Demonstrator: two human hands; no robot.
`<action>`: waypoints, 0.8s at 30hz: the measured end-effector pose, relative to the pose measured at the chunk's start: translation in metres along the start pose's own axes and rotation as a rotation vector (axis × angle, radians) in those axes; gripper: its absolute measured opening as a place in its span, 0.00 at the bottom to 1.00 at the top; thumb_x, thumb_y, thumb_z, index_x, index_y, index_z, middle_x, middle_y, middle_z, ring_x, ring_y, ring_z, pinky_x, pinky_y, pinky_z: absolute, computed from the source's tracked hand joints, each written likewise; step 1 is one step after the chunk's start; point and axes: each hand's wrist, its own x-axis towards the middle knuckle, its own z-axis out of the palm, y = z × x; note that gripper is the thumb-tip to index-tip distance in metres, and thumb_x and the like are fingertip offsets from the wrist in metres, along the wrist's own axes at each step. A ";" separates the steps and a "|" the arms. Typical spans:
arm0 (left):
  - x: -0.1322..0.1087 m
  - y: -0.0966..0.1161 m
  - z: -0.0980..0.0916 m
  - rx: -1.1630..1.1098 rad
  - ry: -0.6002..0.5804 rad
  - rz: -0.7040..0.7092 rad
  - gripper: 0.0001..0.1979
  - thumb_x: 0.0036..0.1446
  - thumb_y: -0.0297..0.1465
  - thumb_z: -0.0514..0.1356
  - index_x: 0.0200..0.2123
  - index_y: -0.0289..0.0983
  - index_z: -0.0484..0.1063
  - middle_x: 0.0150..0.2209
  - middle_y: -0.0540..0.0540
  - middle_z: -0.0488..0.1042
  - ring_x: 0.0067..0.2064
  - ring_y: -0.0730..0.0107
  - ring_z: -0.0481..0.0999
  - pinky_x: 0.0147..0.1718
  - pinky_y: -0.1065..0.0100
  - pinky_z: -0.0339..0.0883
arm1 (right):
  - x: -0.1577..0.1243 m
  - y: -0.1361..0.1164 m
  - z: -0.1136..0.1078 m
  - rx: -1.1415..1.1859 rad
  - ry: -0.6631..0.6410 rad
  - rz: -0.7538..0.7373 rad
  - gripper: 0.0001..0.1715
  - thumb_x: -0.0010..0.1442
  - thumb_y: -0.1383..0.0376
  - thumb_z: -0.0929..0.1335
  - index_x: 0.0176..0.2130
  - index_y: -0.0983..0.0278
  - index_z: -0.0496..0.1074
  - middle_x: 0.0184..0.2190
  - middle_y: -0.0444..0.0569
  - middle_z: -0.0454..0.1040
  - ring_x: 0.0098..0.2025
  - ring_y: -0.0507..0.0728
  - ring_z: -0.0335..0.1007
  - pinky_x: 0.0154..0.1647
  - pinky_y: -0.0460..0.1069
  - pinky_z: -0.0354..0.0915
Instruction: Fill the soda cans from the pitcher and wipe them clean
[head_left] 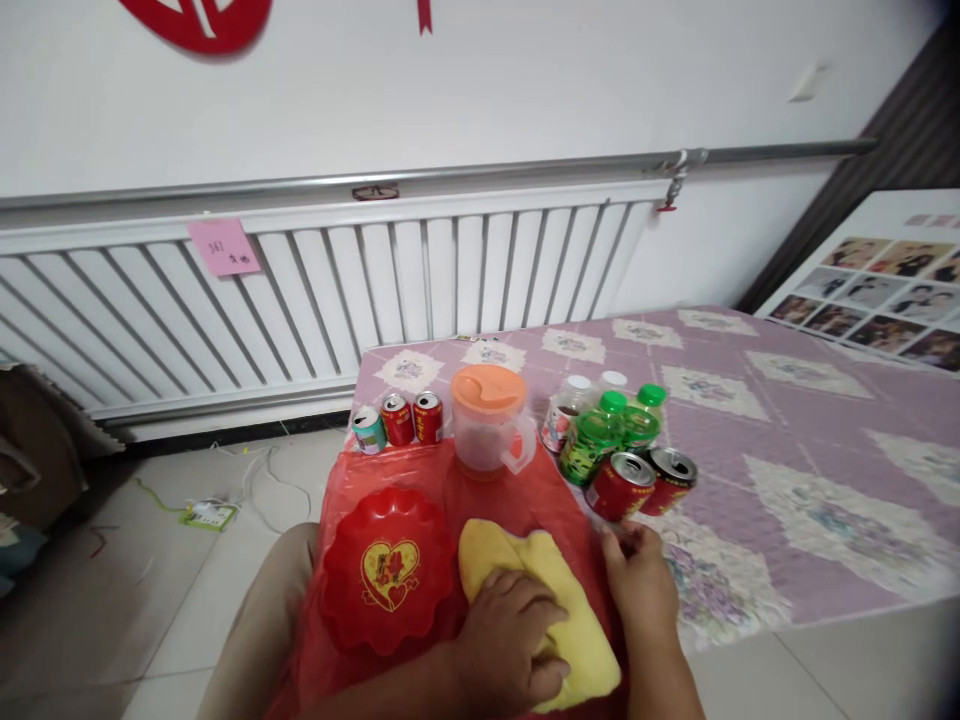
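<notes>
My left hand (514,632) rests on a folded yellow cloth (581,630), fingers curled into it. To its right, my right hand (639,568) has its fingers bent together beside the edge of a red plastic sheet (480,505); what they pinch, if anything, is hidden. Just beyond that hand lean a red can (616,490) and a red-and-black can (670,488). Left of the cloth lies a red scalloped tray (349,600) with a gold heart print. Behind the cloth stands a clear pitcher (480,445) with an orange lid.
Three opened cans (398,424) line the table's left edge. Green-capped bottles (596,440) and white-capped bottles (559,418) cluster right of the pitcher. A patterned tablecloth (720,400) covers the table. Behind is a white radiator (450,275); a power strip (208,514) lies on the floor.
</notes>
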 end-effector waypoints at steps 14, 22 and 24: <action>0.030 -0.044 -0.156 0.358 0.267 -0.257 0.22 0.57 0.27 0.60 0.55 0.39 0.67 0.56 0.39 0.72 0.59 0.57 0.70 0.61 0.53 0.65 | -0.009 -0.015 0.003 -0.226 -0.148 0.003 0.25 0.61 0.48 0.60 0.50 0.60 0.66 0.44 0.56 0.80 0.45 0.68 0.77 0.40 0.56 0.65; 0.090 -0.112 -0.218 0.572 0.053 -0.419 0.34 0.54 0.30 0.63 0.64 0.41 0.59 0.67 0.39 0.61 0.70 0.44 0.53 0.65 0.40 0.49 | -0.007 -0.007 0.006 -0.182 -0.106 -0.021 0.24 0.59 0.48 0.61 0.47 0.58 0.68 0.41 0.55 0.81 0.41 0.67 0.78 0.36 0.55 0.66; 0.103 -0.121 -0.226 0.608 -0.011 -0.443 0.37 0.53 0.31 0.64 0.65 0.42 0.56 0.68 0.38 0.58 0.71 0.42 0.50 0.65 0.38 0.46 | -0.007 -0.007 0.005 -0.173 -0.107 -0.011 0.24 0.58 0.48 0.61 0.47 0.58 0.68 0.42 0.55 0.81 0.41 0.67 0.78 0.36 0.55 0.65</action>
